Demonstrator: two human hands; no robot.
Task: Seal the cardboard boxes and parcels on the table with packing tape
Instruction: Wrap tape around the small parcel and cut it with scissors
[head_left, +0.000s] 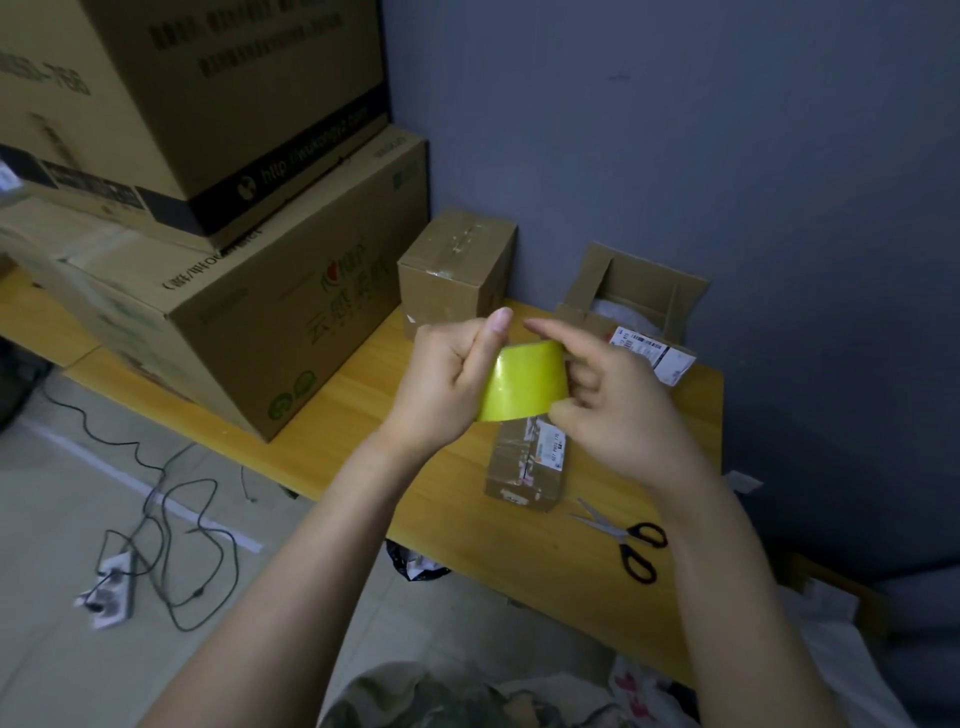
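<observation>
A yellow roll of packing tape (524, 382) is held in the air between both hands, above the wooden table (363, 410). My left hand (452, 374) grips its left side with the thumb raised. My right hand (613, 395) holds the right side, fingers curled on the roll and index finger stretched over its top. Below the roll lies a small flat parcel (524, 462) with a label. An open box (631, 306) with a white label stands at the back right. A small closed box (457, 265) stands against the wall.
Black-handled scissors (626, 538) lie open on the table's near right. Two large cartons (234, 291) are stacked at the left. A power strip and cables (156, 540) lie on the tiled floor. A blue wall backs the table.
</observation>
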